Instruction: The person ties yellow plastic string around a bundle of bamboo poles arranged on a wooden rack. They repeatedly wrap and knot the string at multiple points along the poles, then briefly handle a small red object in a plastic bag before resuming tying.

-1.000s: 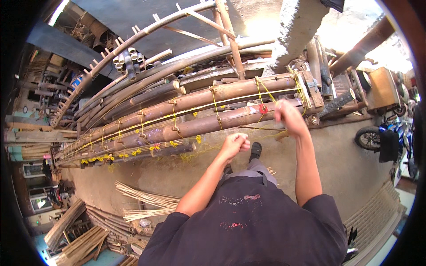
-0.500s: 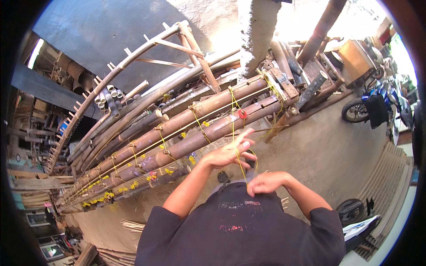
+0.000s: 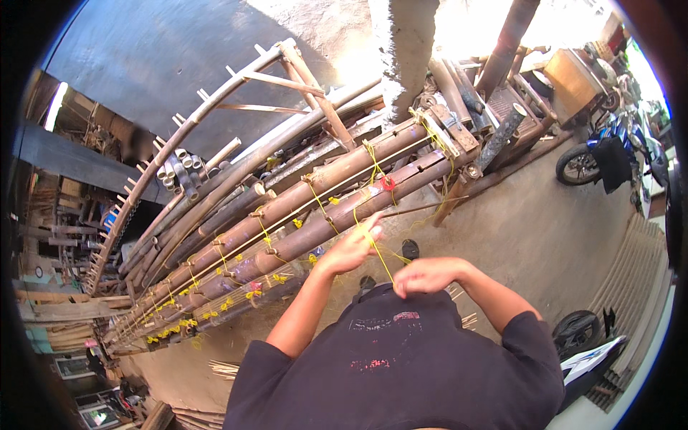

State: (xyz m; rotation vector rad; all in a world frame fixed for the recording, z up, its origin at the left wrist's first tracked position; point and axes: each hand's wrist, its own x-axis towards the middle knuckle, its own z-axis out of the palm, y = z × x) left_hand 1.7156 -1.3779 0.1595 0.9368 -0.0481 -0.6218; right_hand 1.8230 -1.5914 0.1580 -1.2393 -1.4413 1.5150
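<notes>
A thin yellow string [image 3: 383,261] runs from the front bamboo pole [image 3: 302,240] to my hands in front of my chest. My left hand [image 3: 350,252] is raised beside that pole, the string crossing its bent fingers. Lower and to the right, my right hand [image 3: 430,275] has its fingers closed on the string, pulling it taut between both hands. Behind the front pole lies a second bamboo pole [image 3: 287,209], roughly parallel. Yellow ties bind the long frame at intervals. A red coil of string [image 3: 388,183] sits on the front pole near its right end.
A curved bamboo rail with pegs [image 3: 169,147] rises behind the frame, above stacked bamboo tubes. A blue motorcycle [image 3: 609,154] stands at the right, near a slatted bamboo panel [image 3: 622,287]. Thin sticks [image 3: 224,369] lie on the floor at lower left.
My left hand has turned and its fingers have drawn in around the string. My right hand has moved slightly up, and the view has shifted a little.
</notes>
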